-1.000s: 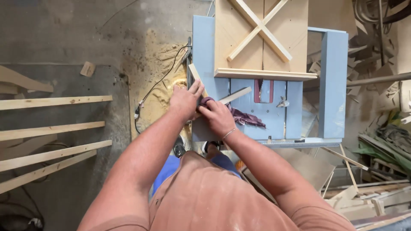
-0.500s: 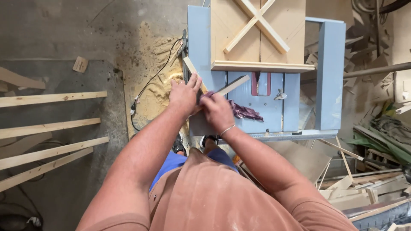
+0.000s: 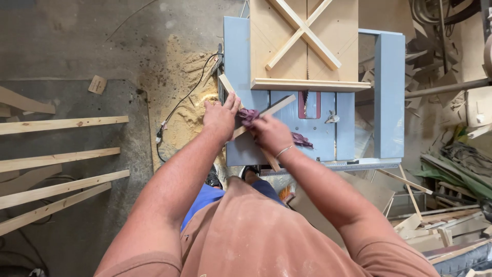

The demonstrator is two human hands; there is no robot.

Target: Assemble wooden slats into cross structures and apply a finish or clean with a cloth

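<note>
Two thin wooden strips (image 3: 266, 114) lie crossed on the near left part of the blue saw table (image 3: 389, 92), one running from the table's left edge toward the person, the other angling up toward the red blade insert (image 3: 309, 105). The left hand (image 3: 221, 117) rests flat on the crossing with fingers spread, pressing the strips down rather than closing round them. The right hand (image 3: 270, 134) is closed on a purple rag (image 3: 248, 116) bunched at the joint; more purple cloth trails on the table just beyond the wrist. Judged from this, the step in hand is wiping or dressing the joint where the strips meet, with the left hand steadying them. The next move appears to call for steady downward pressure so the crossing does not shift, and for keeping both hands near the table's front, apart from the blade slot. Behind the insert sits a wooden sled (image 3: 305, 43) carrying a finished X-shaped cross. Sawdust (image 3: 179, 97) and a black cable (image 3: 184, 100) lie on the floor left of the table, with long wooden slats (image 3: 61, 154) further left.
</note>
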